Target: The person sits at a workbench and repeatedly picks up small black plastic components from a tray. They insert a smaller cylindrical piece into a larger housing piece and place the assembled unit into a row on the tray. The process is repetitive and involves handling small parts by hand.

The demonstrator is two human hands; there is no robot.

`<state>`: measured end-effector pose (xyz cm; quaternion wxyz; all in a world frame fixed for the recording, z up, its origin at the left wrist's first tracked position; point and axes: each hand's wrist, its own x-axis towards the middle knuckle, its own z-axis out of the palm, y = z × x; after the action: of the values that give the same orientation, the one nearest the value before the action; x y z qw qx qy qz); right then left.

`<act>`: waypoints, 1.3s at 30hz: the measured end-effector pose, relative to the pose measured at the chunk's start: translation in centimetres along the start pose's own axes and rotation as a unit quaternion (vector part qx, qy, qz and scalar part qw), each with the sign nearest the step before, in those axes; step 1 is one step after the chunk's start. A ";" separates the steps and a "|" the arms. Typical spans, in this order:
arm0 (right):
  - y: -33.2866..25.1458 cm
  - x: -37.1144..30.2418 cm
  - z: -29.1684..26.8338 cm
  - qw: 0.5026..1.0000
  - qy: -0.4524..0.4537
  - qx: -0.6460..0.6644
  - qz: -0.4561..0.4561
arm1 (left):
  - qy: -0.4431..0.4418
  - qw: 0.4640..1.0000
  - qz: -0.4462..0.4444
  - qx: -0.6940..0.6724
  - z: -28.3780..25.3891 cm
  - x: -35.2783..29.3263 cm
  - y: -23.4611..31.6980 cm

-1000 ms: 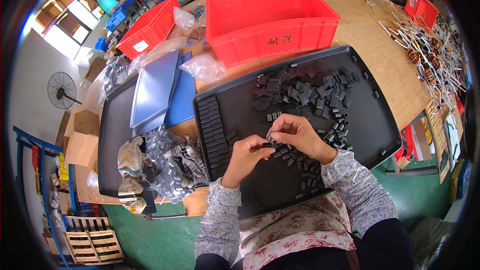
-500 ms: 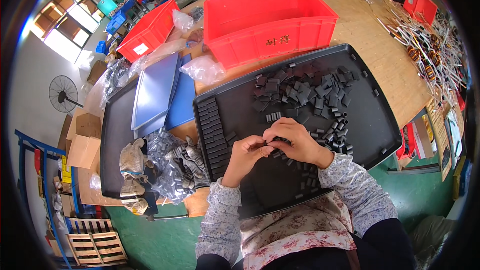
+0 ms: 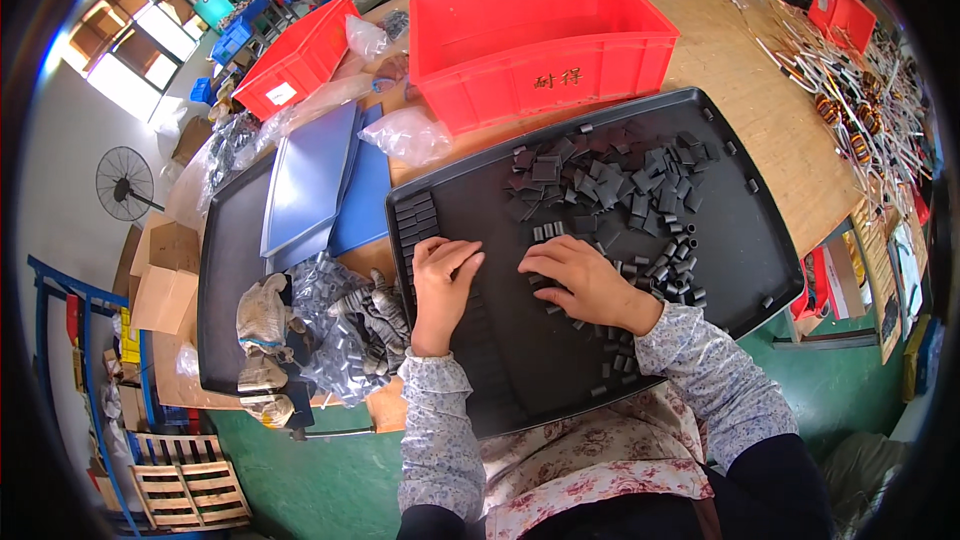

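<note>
My left hand (image 3: 443,288) is over the left side of a large black tray (image 3: 495,305), by neat rows of small flat black pieces (image 3: 415,215). Its fingers are bent and the thumb stands apart; I see nothing held. On the tray's middle, my right hand (image 3: 590,285) reaches down with thumb and forefinger apart, close to some short black tubes (image 3: 547,232). More loose black tubes (image 3: 680,260) lie to the right of that hand. Beyond it is a heap of thin black square pieces (image 3: 605,180). My right palm and fingers hide part of the tray.
Behind the tray stands a red plastic bin (image 3: 540,60). Blue sheets or folders (image 3: 312,180), a clear bag of grey parts (image 3: 335,340) and work gloves (image 3: 262,315) lie to the left. Wired coils (image 3: 855,120) are piled at the far right.
My hands were together over the tray's middle, fingertips meeting on something small. Now they are apart: the left has moved left to the rows, the right has shifted slightly and opened.
</note>
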<state>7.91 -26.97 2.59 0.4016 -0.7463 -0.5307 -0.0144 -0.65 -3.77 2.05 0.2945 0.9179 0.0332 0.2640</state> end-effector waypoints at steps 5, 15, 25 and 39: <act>0.4 -0.4 0.4 0.998 -0.041 -0.045 -0.019 | 0.002 0.996 0.011 0.083 -0.4 -0.3 0.0; 0.5 -0.7 -0.2 0.997 -0.022 -0.040 0.054 | -0.006 0.996 0.013 0.086 -0.1 -0.9 3.6; 0.5 -0.3 -0.8 0.997 0.004 0.007 0.080 | -0.096 0.994 0.038 -0.047 3.5 -2.0 5.8; 0.3 -0.5 -0.6 0.997 0.028 -0.043 0.062 | -0.151 0.897 -0.170 -0.378 2.3 -1.8 4.7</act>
<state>8.18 -27.75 2.57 0.3834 -0.7939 -0.4708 -0.0331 -1.52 -9.21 2.26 0.6612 0.7466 0.0420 0.0608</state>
